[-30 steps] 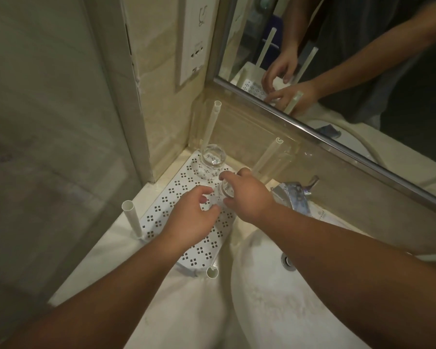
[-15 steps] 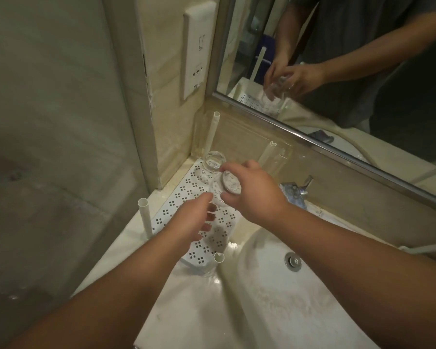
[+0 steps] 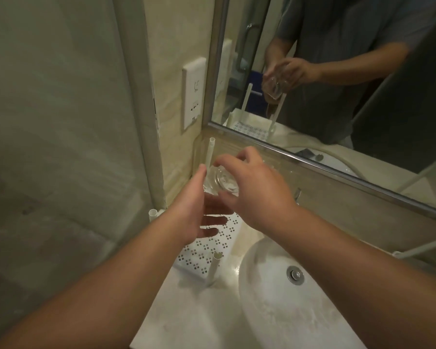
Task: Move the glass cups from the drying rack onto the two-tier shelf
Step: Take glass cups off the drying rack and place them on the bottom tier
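A small clear glass cup [image 3: 220,181] is held in the air above the back end of a white perforated shelf tray [image 3: 209,244], its thick round base turned toward the camera. The right hand [image 3: 256,190] grasps it from the right side and above, fingers curled over the rim side and thumb underneath. The left hand [image 3: 191,210] is beside it with fingers straight and spread, palm facing right; its thumb tip lies against the cup's left edge, and its other fingers reach beneath the cup without closing on it. White plastic tube posts [image 3: 209,152] stand upright at the tray's corners. The tray sits on a pale stone counter [image 3: 186,311] in the corner by a glass partition [image 3: 61,147], just left of a round white basin [image 3: 275,298]. A framed wall mirror [image 3: 337,84] above reflects both hands and the cup.
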A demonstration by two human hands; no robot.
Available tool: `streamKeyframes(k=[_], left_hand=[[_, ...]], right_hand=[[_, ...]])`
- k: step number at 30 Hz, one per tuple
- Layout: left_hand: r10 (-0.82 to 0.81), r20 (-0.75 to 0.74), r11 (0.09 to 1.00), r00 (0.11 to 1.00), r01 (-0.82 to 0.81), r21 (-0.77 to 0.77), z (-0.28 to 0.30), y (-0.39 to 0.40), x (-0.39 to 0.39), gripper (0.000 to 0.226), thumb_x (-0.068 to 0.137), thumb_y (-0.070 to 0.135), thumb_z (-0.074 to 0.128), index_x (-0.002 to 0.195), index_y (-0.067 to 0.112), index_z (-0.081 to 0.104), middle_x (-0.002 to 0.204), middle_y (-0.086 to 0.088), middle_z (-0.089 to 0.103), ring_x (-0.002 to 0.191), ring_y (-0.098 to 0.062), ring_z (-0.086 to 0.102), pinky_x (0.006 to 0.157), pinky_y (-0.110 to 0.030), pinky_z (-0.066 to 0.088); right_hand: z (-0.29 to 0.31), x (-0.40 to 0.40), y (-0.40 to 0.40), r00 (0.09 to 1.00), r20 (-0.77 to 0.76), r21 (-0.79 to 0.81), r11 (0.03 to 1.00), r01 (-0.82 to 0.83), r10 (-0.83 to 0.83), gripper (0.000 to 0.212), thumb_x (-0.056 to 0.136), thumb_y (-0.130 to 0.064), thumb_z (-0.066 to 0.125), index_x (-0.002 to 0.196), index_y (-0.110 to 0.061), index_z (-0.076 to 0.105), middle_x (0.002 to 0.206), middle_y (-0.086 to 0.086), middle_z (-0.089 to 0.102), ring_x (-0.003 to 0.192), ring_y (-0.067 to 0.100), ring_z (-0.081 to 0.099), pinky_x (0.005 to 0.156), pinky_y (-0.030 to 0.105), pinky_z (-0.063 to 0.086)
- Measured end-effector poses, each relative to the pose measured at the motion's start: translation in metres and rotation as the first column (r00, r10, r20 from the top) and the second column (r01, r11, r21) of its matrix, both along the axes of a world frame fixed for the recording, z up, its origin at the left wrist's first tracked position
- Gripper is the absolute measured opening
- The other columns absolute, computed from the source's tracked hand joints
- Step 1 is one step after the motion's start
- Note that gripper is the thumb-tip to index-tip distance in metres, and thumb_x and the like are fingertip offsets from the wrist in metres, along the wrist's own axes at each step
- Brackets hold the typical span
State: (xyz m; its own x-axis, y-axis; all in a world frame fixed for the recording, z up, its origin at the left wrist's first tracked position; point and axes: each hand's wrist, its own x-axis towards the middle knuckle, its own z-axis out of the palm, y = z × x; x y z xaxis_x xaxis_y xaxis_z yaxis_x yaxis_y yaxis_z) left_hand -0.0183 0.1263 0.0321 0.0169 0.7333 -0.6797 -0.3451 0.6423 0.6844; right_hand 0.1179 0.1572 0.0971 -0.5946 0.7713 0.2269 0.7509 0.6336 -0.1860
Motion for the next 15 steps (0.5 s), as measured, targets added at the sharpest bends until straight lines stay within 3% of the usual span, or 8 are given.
streamKeyframes(k=[3, 7, 11, 15], left_hand=[[0.021, 0.171, 1.0, 0.985, -0.021, -0.005, 0.017, -0.005, 0.005, 0.093, 0.074, 0.092, 0.039, 0.069, 0.006, 0.074, 0.078, -0.01, 0.069, 0.072, -0.028, 0.067, 0.068, -0.033, 0.052], [0.101, 0.296, 0.995, 0.95, -0.097, -0.027, 0.031, -0.01, 0.006, 0.095, 0.071, 0.087, 0.055, 0.091, -0.005, 0.068, 0.073, -0.014, 0.065, 0.063, -0.03, 0.067, 0.061, -0.035, 0.058], [0.057, 0.345, 0.998, 0.937, -0.063, 0.007, 0.039, -0.016, 0.004, 0.094, 0.068, 0.087, 0.059, 0.068, -0.005, 0.075, 0.064, -0.013, 0.066, 0.054, -0.028, 0.067, 0.054, -0.033, 0.056], [0.016, 0.32, 0.996, 0.947, -0.044, 0.078, 0.047, -0.018, 0.003, 0.08, 0.064, 0.086, 0.063, 0.06, 0.007, 0.075, 0.053, -0.004, 0.06, 0.045, -0.02, 0.061, 0.049, -0.029, 0.053]], right_hand=[[0.006, 0.003, -0.011, 1.0, 0.014, 0.043, 0.999, -0.009, 0.009, 0.049, 0.081, -0.034, 0.07, 0.121, -0.046, 0.045, 0.12, -0.003, 0.041, 0.068, 0.021, 0.06, 0.058, 0.036, 0.054], [0.006, 0.007, -0.024, 1.0, -0.004, 0.065, 0.998, 0.015, -0.015, 0.057, 0.078, -0.025, 0.074, 0.12, -0.046, 0.042, 0.124, -0.003, 0.038, 0.064, 0.02, 0.058, 0.053, 0.036, 0.053], [0.008, 0.007, -0.04, 0.996, -0.085, 0.125, 0.992, -0.027, 0.038, 0.057, 0.074, -0.015, 0.074, 0.118, -0.04, 0.048, 0.125, 0.003, 0.04, 0.063, 0.019, 0.056, 0.046, 0.032, 0.048], [0.008, 0.01, -0.051, 0.991, -0.122, 0.14, 0.989, -0.038, 0.055, 0.057, 0.073, -0.014, 0.076, 0.118, -0.036, 0.05, 0.129, 0.005, 0.038, 0.076, 0.017, 0.057, 0.047, 0.027, 0.043]])
